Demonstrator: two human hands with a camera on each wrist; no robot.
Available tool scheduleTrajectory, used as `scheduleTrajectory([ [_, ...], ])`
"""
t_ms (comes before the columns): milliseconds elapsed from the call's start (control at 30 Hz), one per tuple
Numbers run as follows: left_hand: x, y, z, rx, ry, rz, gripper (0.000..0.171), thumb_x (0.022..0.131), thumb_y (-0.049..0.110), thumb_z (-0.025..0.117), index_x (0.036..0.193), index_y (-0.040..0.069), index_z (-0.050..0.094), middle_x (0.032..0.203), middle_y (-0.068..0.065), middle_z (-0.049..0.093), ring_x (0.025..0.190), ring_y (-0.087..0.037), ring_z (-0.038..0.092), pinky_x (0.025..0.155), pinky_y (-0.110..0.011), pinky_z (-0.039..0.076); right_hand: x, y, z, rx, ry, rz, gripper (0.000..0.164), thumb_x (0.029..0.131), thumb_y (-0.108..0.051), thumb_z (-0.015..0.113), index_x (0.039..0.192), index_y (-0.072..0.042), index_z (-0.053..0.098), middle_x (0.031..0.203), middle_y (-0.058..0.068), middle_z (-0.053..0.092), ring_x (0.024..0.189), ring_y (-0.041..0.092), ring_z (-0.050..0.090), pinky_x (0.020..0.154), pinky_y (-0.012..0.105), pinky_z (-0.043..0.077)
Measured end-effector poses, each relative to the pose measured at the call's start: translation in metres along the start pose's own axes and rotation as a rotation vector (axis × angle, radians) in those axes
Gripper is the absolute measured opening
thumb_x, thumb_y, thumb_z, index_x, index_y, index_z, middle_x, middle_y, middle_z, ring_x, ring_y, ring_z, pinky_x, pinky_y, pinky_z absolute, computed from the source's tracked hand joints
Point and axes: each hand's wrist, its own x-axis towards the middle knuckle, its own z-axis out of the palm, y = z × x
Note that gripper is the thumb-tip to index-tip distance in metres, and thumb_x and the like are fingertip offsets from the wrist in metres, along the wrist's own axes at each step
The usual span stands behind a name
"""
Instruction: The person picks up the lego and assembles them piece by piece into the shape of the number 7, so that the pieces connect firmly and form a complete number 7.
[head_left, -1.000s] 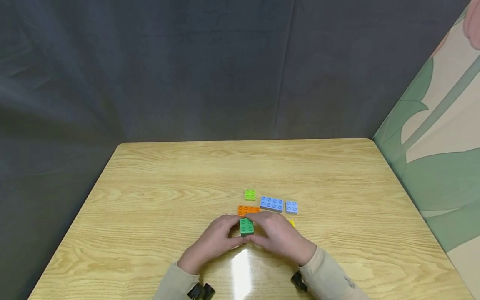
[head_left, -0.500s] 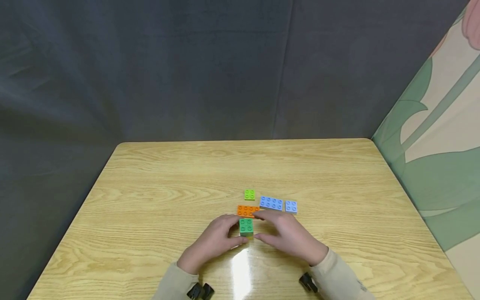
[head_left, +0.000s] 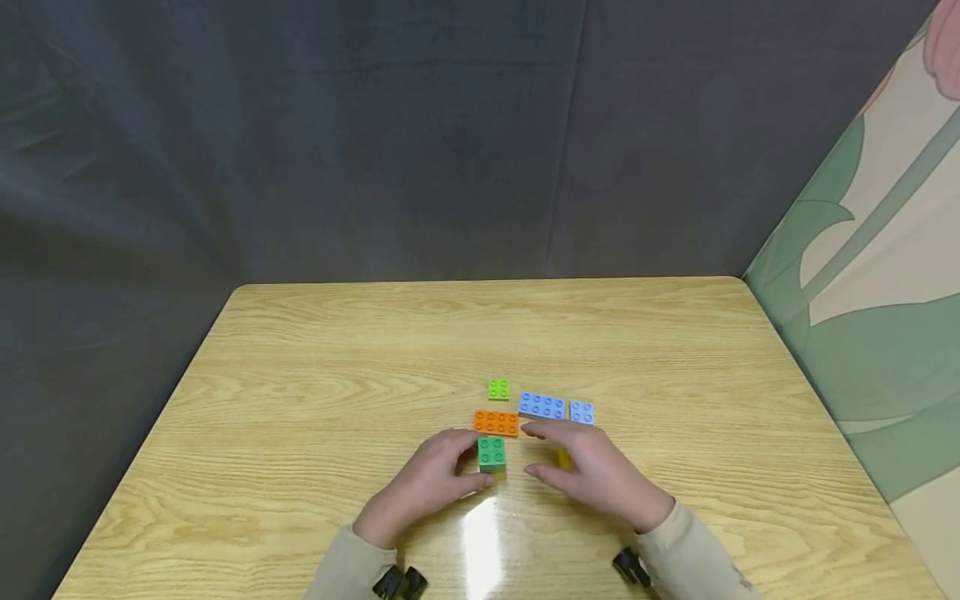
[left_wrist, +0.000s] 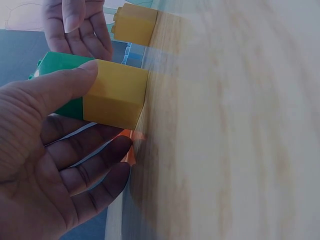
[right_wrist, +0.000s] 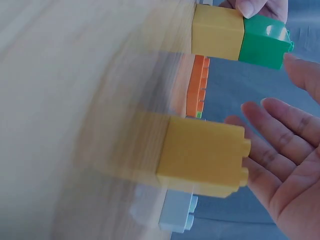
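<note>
In the head view, a green building brick (head_left: 492, 452) sits on top of a yellow brick (left_wrist: 117, 102), the two joined as a stack standing on the table. My left hand (head_left: 429, 473) holds this stack, thumb on its near side and fingers around the far side. To the right, my right hand (head_left: 596, 475) is apart from the stack, thumb and fingers spread with nothing between them. Another yellow brick (right_wrist: 202, 155) stands on the table beside the right palm, mostly covered by that hand in the head view.
Just behind the stack lies an orange brick (head_left: 496, 423). A small lime green brick (head_left: 498, 389) is farther back. A long blue brick (head_left: 542, 406) and a small blue brick (head_left: 582, 412) lie beyond my right hand. The wooden table (head_left: 315, 375) reaches a dark curtain (head_left: 405, 150).
My right hand has let go of the green and yellow stack and moved right, its fingers spreading. The left hand stays on the stack, which has hardly moved.
</note>
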Motion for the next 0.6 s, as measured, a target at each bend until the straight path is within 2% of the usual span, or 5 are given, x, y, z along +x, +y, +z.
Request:
scheduleTrajectory([
  [300,0.0,0.001,0.0,0.0,-0.005,-0.012,0.049,0.087,0.039,0.073,0.126,0.013,0.061,0.128,-0.001,0.061,0.118,-0.018,0.054,0.102,-0.041,0.045,-0.007,0.009,-0.004,-0.011,0.014,0.034,0.044,0.086,-0.022,0.076,0.124,-0.004,0.064,0.122,0.004,0.066,0.114,0.022,0.061,0.096,0.043,0.051],
  [600,-0.002,0.001,0.0,-0.012,-0.003,-0.02,0.056,0.087,0.038,0.074,0.133,0.01,0.057,0.13,-0.002,0.06,0.121,-0.02,0.053,0.104,-0.041,0.043,-0.012,0.013,-0.008,-0.028,0.019,0.06,0.045,0.085,-0.021,0.078,0.124,-0.003,0.065,0.122,0.004,0.066,0.112,0.023,0.061,0.093,0.043,0.052],
])
